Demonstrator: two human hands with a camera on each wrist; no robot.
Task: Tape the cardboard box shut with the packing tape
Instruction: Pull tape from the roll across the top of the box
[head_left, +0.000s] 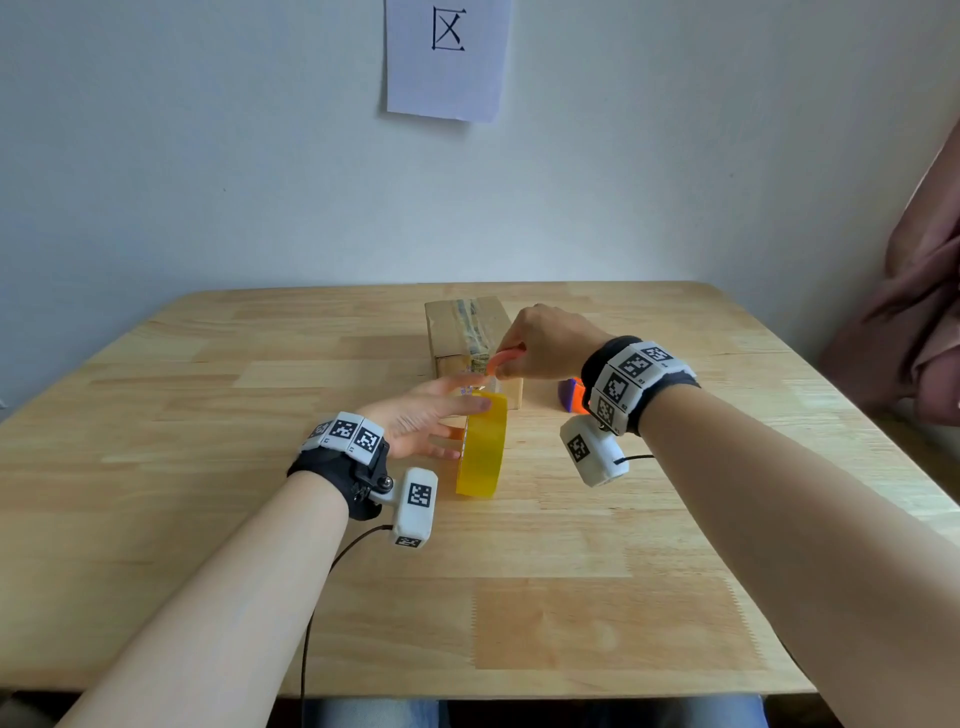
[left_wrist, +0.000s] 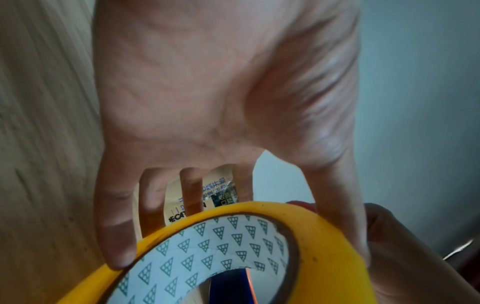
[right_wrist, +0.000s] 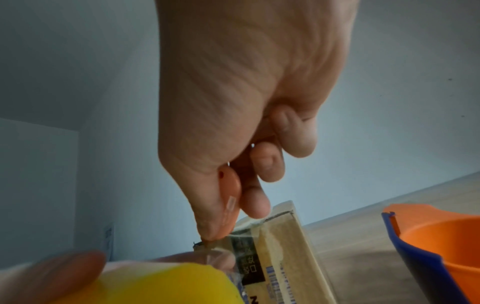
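Observation:
A small cardboard box (head_left: 452, 332) lies at the table's far middle, with clear tape along its top and down its near end (right_wrist: 283, 242). A yellow packing tape roll (head_left: 483, 452) stands on edge just in front of it. My left hand (head_left: 447, 415) holds the roll (left_wrist: 324, 232), thumb over the top and fingers against its left side. A short strip of tape (head_left: 480, 382) runs from the roll to the box. My right hand (head_left: 519, 358) grips a small orange cutter (right_wrist: 230, 197), its tip at that strip by the box's near top edge.
An orange and blue plastic object (head_left: 570, 395) lies right of the box, below my right wrist. Pink cloth (head_left: 914, 312) hangs at the right edge. A paper sheet (head_left: 447, 57) is stuck on the wall. The wooden table (head_left: 208, 519) reaches the wall.

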